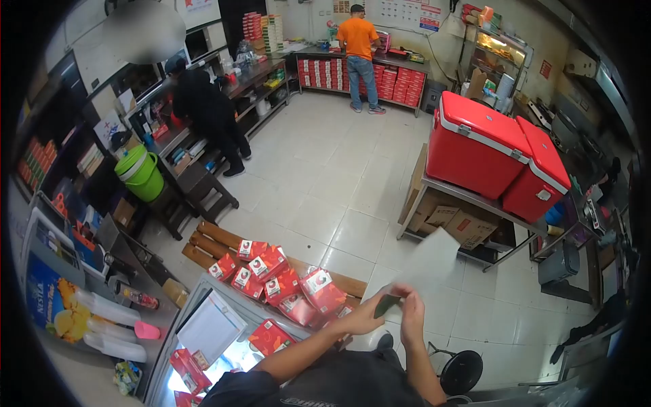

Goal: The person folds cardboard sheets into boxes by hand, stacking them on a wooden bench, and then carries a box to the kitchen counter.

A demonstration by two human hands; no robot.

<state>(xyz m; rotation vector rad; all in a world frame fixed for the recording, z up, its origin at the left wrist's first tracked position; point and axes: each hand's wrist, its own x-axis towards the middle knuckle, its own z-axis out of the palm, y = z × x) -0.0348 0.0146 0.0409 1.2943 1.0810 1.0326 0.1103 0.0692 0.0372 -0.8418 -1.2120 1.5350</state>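
Observation:
A pale, see-through plastic bag, smeared by motion, stretches up and away from my hands over the floor. Its near end is gripped by my left hand, fingers closed, where a small dark green patch shows. My right hand is closed at the bag's near end too, its fingertips beside the green patch. Left of my forearm, several red and white boxes are heaped on the glass-topped freezer and the wooden slats behind it.
Two red cooler boxes stand on a metal table to the right. A round black stool is close by my right arm. Further off, a person in orange and a person in black stand at counters. A green bucket sits left.

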